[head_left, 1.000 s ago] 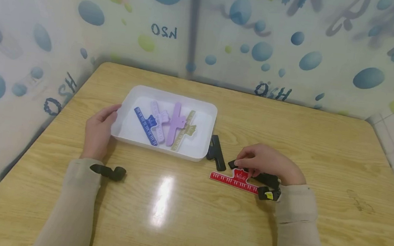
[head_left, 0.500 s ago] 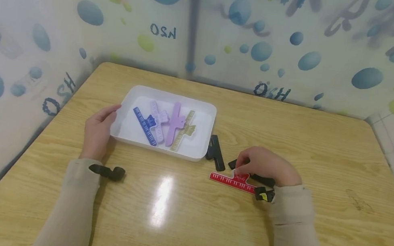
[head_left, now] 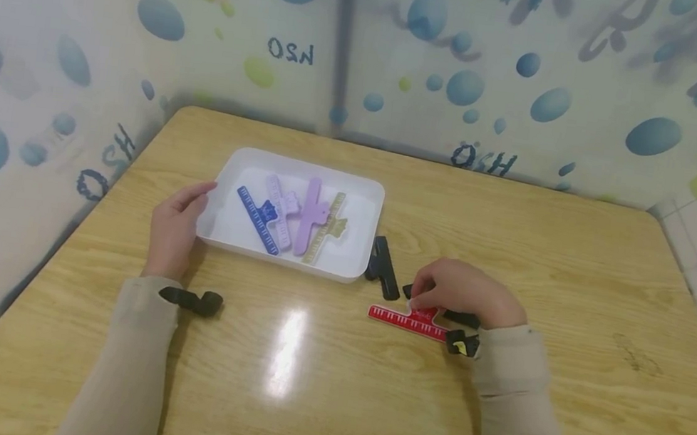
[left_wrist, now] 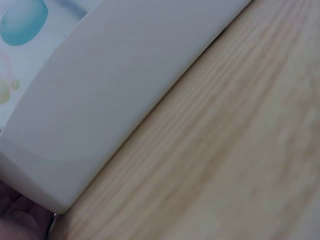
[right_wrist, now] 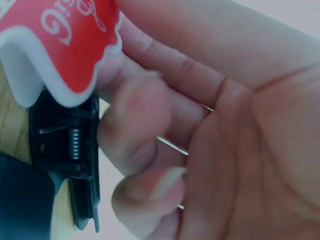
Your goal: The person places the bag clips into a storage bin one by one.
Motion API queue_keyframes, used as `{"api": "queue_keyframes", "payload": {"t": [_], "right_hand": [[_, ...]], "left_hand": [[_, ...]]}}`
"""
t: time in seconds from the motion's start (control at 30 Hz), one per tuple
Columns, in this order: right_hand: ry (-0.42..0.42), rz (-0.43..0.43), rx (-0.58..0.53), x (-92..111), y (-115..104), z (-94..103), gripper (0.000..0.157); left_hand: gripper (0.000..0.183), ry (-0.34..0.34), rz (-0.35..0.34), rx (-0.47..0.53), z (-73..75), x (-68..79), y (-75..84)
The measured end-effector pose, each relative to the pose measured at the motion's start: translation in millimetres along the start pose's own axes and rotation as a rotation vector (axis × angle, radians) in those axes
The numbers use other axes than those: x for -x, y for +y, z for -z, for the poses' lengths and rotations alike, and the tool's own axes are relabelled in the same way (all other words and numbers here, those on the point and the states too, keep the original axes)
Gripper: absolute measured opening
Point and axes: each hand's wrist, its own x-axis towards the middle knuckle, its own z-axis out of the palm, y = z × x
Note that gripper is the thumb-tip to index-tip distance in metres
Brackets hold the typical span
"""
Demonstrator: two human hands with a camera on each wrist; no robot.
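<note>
My left hand (head_left: 174, 230) holds the left end of a white tray (head_left: 227, 232), thumb and index finger at its rim. In the left wrist view its curled fingers (left_wrist: 22, 215) show at the tray's corner. On the table to the right, my right hand (head_left: 466, 288) pinches the raised handle of a red clip (head_left: 404, 319) with a white piano-key pattern. Up close in the right wrist view, thumb and finger meet the handle's wavy edge while the other fingers curl loosely. A black clip (right_wrist: 75, 145) with a metal spring lies just beyond it, partly covered by the hand in the head view.
Inside the tray lie a blue clip (head_left: 258, 220), two purple clips, one plain (head_left: 307, 220) and one patterned (head_left: 277, 209), and a gold clip (head_left: 324, 233). Another black clip (head_left: 386, 268) lies against the tray's right side. A patterned wall (head_left: 410, 131) borders the wooden table's (head_left: 552, 241) far edge.
My right hand has moved left and down from the black clip onto the red clip's handle, and the red clip has shifted slightly left. The left hand and tray stay in place.
</note>
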Motion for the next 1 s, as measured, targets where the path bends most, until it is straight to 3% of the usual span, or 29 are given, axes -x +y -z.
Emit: {"api": "queue_keyframes", "payload": {"t": [0.33, 0.57, 0.7, 1.0], "right_hand": [[-0.014, 0.011, -0.057, 1.9, 0.3, 0.4, 0.004], [-0.021, 0.087, -0.075, 5.4, 2.7, 1.5, 0.005], [-0.016, 0.089, -0.096, 6.7, 3.6, 2.4, 0.006], [-0.026, 0.147, -0.134, 2.0, -1.4, 2.3, 0.006]], "left_hand": [[0.032, -0.010, -0.012, 0.011, -5.5, -1.5, 0.6], [0.032, -0.018, -0.004, 0.010, -7.9, -2.0, 0.5], [0.032, -0.029, 0.003, -0.002, -9.1, -1.9, 0.1], [0.033, -0.001, -0.012, -0.040, -0.8, -1.6, -1.7]]}}
